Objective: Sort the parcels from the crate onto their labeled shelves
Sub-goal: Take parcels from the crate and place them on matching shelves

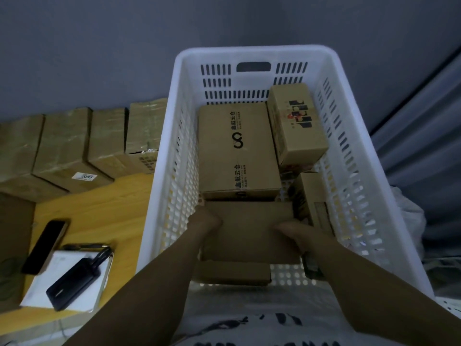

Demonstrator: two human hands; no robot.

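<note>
View from above into a white slotted plastic crate (pixel 354 171) that fills the centre and right of the scene. Both bare forearms reach in from six o'clock.

The left hand (pixel 204 221) and right hand (pixel 295 232) grip a plain brown cardboard parcel (pixel 249 231) at the near end of the crate, the left on its nine o'clock edge, the right on its three o'clock edge with the thumb on top. Its upper face is blank, with no writing or label to be seen. A second plain box (pixel 232 272) lies just beneath it, towards six o'clock.

At twelve o'clock from the held parcel lies a large box (pixel 237 148), printed twice in black with a looped infinity-style logo and Chinese characters; the small print is not readable. At two o'clock, a smaller box (pixel 296 126) rests tilted against the crate's far right corner, bearing a black block pattern with a small red mark. At three o'clock, a dark-printed box (pixel 311 198) stands along the right wall; its print is too dim to read.

Outside the crate, at nine o'clock, a wooden table (pixel 99 211) holds a row of taped boxes (pixel 64 143); one carries a white sticker (pixel 84 176) reading "097", possibly with a blurred leading digit. At eight o'clock lie a dark phone (pixel 45 245) and a black power bank (pixel 77 280) on a white pad (pixel 42 288).
</note>
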